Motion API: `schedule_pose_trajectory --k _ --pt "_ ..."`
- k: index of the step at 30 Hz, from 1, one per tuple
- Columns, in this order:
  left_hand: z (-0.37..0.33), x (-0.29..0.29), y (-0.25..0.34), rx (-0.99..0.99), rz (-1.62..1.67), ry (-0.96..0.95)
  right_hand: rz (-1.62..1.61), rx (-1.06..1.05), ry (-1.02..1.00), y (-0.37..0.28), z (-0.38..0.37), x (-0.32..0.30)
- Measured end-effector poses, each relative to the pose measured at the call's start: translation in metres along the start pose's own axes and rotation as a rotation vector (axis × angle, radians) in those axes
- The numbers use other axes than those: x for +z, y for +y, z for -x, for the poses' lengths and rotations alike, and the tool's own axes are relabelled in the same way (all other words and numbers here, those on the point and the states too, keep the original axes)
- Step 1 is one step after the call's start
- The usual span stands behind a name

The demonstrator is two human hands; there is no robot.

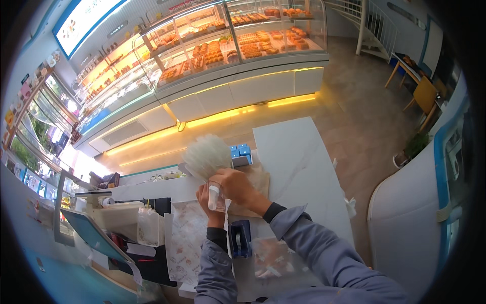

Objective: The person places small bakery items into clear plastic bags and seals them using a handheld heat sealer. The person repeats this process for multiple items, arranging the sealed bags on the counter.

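On the white, grey-veined counter [324,187] sits a dark blue tape dispenser [239,244]. Right of it lies a clear packet [273,257]; left of it, printed paper [188,248]. Just beyond it, the left hand [205,198] and right hand [234,185] clamp together on a pale, fanned bundle [207,154]. Farther past the dispenser come blue boxes [242,150], the floor [349,101], then a lit pastry case [243,40].

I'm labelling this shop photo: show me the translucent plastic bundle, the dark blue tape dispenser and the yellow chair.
Translucent plastic bundle [206,154]: head view, on its fanned-out end.
Dark blue tape dispenser [239,239]: head view, middle of its body.
Yellow chair [424,95]: head view, on its backrest.
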State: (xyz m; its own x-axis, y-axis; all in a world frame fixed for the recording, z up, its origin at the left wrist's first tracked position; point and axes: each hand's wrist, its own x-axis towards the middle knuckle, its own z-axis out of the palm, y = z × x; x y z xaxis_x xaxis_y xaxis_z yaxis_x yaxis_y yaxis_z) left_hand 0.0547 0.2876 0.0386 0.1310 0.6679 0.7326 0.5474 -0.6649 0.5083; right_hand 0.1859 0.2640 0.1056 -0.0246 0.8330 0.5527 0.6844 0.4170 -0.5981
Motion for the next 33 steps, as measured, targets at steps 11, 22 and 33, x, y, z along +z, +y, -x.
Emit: schedule_pose_trajectory --k 11,22,33 --pt "0.0 0.001 0.007 -0.176 0.088 -0.04 0.079 0.214 -0.11 0.011 0.013 0.021" --pt "-0.003 0.005 0.017 -0.265 0.101 0.002 0.116 0.036 0.156 0.008 0.005 0.01" --pt "0.004 -0.014 0.021 -0.014 -0.075 0.009 0.154 0.074 0.265 -0.016 0.025 -0.009"
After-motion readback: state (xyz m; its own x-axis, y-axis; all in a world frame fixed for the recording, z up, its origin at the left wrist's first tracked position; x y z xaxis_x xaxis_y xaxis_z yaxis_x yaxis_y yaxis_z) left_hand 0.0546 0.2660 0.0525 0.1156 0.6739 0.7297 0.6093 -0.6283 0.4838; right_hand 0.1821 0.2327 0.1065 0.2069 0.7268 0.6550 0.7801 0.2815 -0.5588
